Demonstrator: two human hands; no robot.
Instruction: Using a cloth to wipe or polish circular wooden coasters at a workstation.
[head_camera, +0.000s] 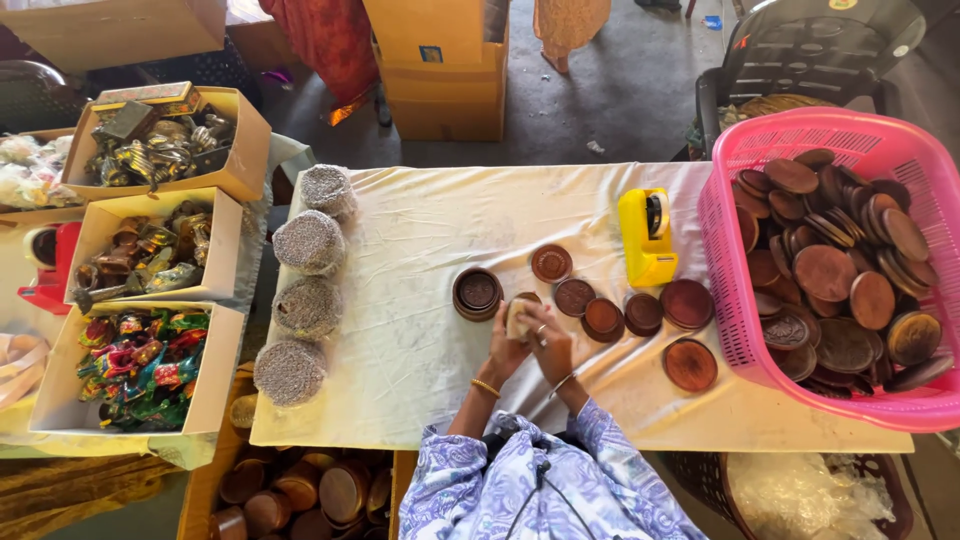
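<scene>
Between both hands (528, 340), small pale disc (517, 318)

1. A long bench (420, 230) covered with a creased white cloth carries everything here.
2. Four round bundles wrapped in silvery mesh (303, 290) lie in a column along its left end.
3. A yellow plastic tape dispenser (647, 238) stands near the middle.
4. Several round brown embossed discs (640, 312) lie loosely about the centre, beside a small stack of brown rings (477, 293).
5. A pink plastic basket (790, 135) full of brown discs sits at the right end.
</scene>
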